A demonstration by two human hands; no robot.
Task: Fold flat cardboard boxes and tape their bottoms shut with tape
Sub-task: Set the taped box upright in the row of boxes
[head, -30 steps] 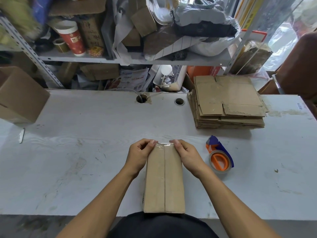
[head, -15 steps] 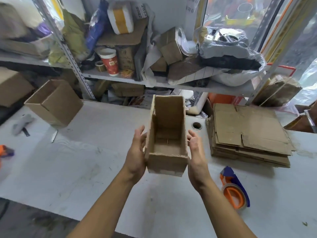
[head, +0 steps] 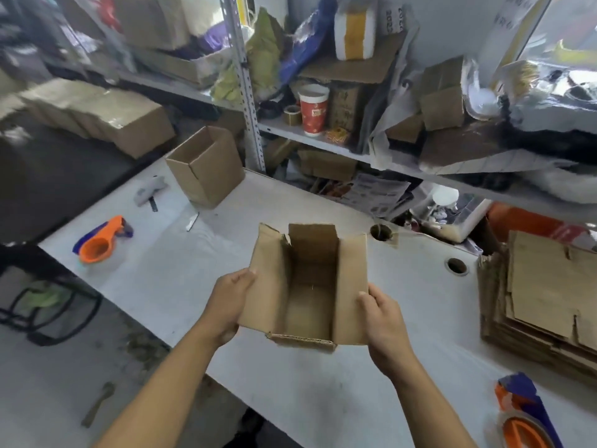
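Observation:
I hold a small brown cardboard box (head: 307,286) above the white table (head: 323,399), its open top facing me and its top flaps spread outward. My left hand (head: 231,302) grips its left wall and flap. My right hand (head: 382,318) grips its right wall. An orange and blue tape dispenser (head: 523,418) lies on the table at the lower right. A stack of flat cardboard boxes (head: 546,295) lies at the right edge.
Another folded open box (head: 206,166) stands at the table's far left corner. A second orange tape dispenser (head: 100,240) and a grey tool (head: 150,190) lie on the left. Cluttered shelves (head: 355,92) rise behind the table. Two cable holes (head: 381,232) pierce the tabletop.
The box lay bottom-up on the table under my thumbs a second ago. I have since lifted it, turned its open top toward me, and my view has swung left.

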